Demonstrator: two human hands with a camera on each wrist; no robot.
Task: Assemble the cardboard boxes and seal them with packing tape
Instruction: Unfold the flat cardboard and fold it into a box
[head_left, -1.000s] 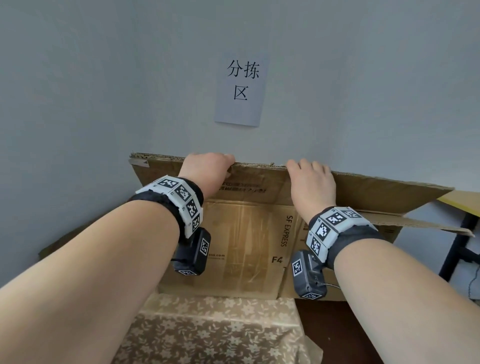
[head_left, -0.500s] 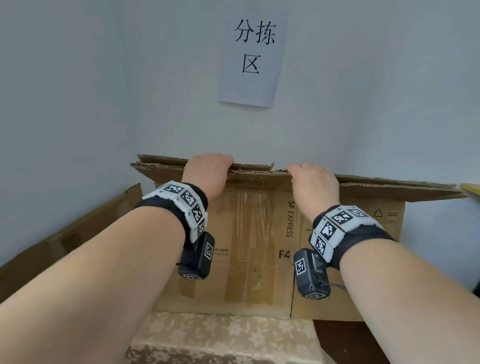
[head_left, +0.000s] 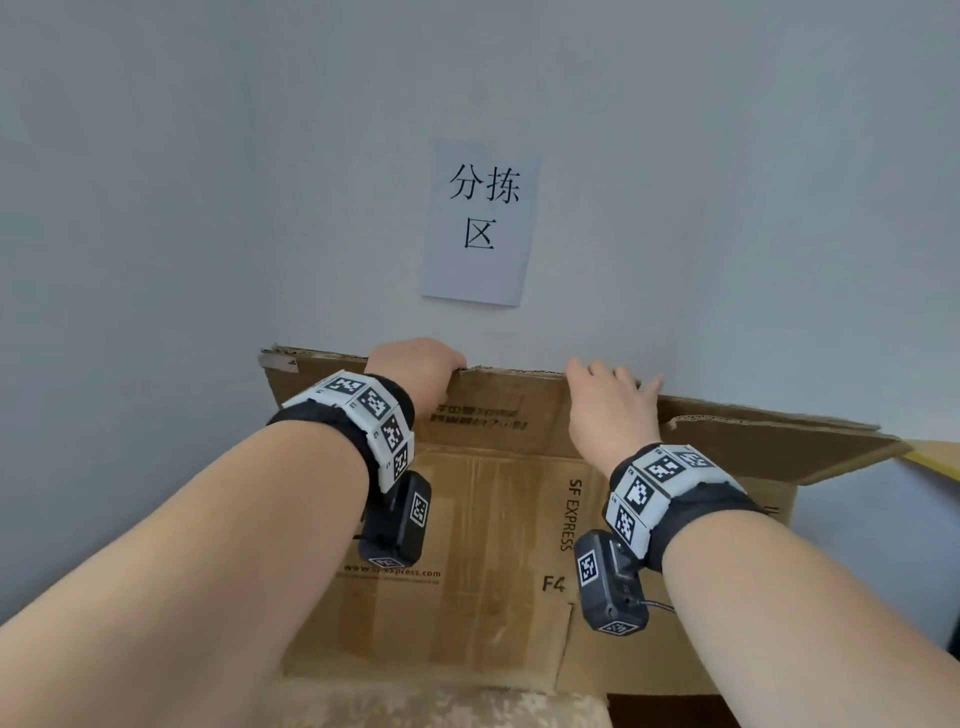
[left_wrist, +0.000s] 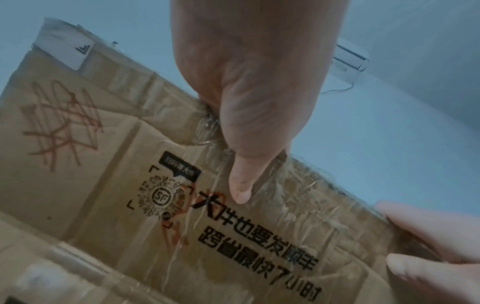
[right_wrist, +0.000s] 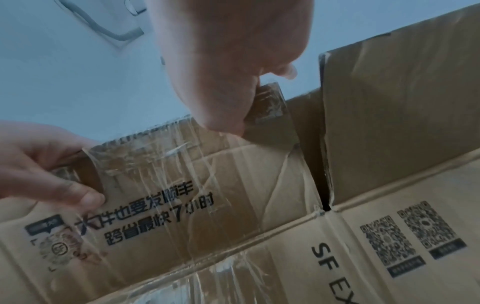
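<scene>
A brown, flattened SF Express cardboard box (head_left: 498, 545) stands upright against the wall. Its top flap (head_left: 498, 410) carries old clear tape and black print. My left hand (head_left: 415, 369) grips the flap's top edge, fingers curled over the back and thumb (left_wrist: 241, 185) pressed on the printed front. My right hand (head_left: 608, 400) holds the same edge further right, fingers reaching over it, thumb (right_wrist: 228, 121) on the taped front. A second flap (right_wrist: 402, 123) stands out to the right of the slit. No tape roll is in view.
A white paper sign (head_left: 480, 223) with black characters hangs on the wall above the box. A floral cloth (head_left: 415, 706) lies below the box, beside a dark surface (head_left: 675, 712). A yellow edge (head_left: 935, 457) shows at far right. An air conditioner (left_wrist: 350, 57) is mounted high up.
Both hands stay on the top flap's edge. The right hand's fingers have spread and reach further over it. The right-hand flap now angles out to the side again.
</scene>
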